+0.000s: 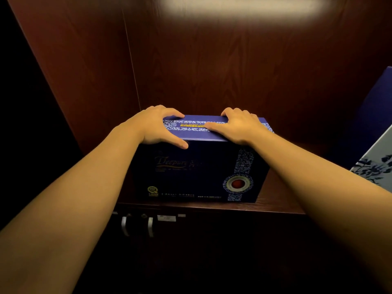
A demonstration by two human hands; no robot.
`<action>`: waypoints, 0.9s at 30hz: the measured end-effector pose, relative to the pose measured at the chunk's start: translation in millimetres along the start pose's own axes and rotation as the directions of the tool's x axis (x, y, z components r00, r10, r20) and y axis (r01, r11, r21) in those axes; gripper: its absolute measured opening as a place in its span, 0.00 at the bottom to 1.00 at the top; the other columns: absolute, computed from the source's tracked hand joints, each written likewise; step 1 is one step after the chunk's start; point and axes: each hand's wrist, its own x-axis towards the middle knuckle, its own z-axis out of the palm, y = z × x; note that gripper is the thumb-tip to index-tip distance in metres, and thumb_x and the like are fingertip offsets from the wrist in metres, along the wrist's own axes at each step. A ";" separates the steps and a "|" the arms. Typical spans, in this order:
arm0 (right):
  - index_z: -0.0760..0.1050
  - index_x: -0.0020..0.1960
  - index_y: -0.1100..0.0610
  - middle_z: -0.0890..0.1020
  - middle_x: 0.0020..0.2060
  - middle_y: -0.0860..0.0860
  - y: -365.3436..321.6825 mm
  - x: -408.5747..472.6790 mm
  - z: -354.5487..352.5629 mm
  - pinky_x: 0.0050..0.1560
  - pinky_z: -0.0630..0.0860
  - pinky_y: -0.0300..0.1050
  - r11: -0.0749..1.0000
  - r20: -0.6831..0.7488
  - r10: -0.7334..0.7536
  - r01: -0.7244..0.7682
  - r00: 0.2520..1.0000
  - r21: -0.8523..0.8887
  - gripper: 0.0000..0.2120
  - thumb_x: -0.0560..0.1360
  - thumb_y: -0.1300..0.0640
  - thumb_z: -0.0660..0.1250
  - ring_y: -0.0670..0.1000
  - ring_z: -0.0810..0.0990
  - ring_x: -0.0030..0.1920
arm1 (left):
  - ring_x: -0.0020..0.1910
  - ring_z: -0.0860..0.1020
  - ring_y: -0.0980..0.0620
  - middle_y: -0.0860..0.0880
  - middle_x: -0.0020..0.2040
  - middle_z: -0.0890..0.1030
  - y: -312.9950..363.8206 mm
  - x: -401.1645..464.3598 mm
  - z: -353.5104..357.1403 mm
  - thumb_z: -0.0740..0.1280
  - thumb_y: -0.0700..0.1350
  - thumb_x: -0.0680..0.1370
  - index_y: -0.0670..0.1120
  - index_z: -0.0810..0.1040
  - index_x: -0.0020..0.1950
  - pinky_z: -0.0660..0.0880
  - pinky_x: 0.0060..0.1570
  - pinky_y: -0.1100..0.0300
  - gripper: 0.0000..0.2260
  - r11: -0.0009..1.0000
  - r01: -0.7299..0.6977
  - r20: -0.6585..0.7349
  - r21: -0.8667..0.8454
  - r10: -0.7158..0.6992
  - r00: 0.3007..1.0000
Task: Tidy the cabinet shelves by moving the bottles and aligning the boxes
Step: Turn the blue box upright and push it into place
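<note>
A dark blue gift box with gold lettering, a white patterned band and a red round emblem stands upright on the dark wooden shelf, near its front edge. My left hand grips the box's top left corner, fingers curled over the back edge and thumb on the front face. My right hand lies on the top right, fingers hooked over the back edge. No bottles are in view.
A second box, blue with a white floral-printed side, leans at the right edge of the shelf. The wooden cabinet side wall rises close on the left. Below the shelf are dark cabinet doors with two pale handles.
</note>
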 end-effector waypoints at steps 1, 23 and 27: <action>0.71 0.67 0.49 0.76 0.63 0.53 -0.1 0.2 -0.6 0.63 0.66 0.59 1.000 0.000 0.007 -0.007 1.000 0.004 0.47 0.62 0.18 0.51 0.59 0.73 0.63 | 0.68 0.67 0.49 0.55 0.69 0.70 -0.1 0.5 -0.2 0.70 0.82 0.49 0.69 0.69 0.69 0.68 0.67 0.42 0.50 1.000 -0.003 -0.002 0.001 0.003 1.000; 0.78 0.52 0.63 0.78 0.47 0.59 25.2 -88.3 -2.3 0.49 0.71 0.57 0.901 -0.323 -0.385 0.429 0.864 0.072 0.10 0.81 0.57 0.62 0.61 0.74 0.51 | 0.67 0.72 0.43 0.48 0.67 0.78 63.4 -68.9 50.9 0.74 0.56 0.74 0.49 0.77 0.69 0.69 0.65 0.45 0.26 0.963 0.019 -0.379 0.268 0.087 0.921; 0.77 0.53 0.58 0.79 0.49 0.55 74.8 -148.8 -18.8 0.49 0.74 0.56 0.881 -0.324 -0.455 0.471 0.829 -0.031 0.08 0.78 0.55 0.65 0.58 0.75 0.51 | 0.58 0.75 0.45 0.50 0.57 0.80 145.5 -93.6 76.8 0.72 0.54 0.75 0.51 0.82 0.57 0.75 0.55 0.47 0.13 0.964 0.017 -0.397 0.265 0.094 0.913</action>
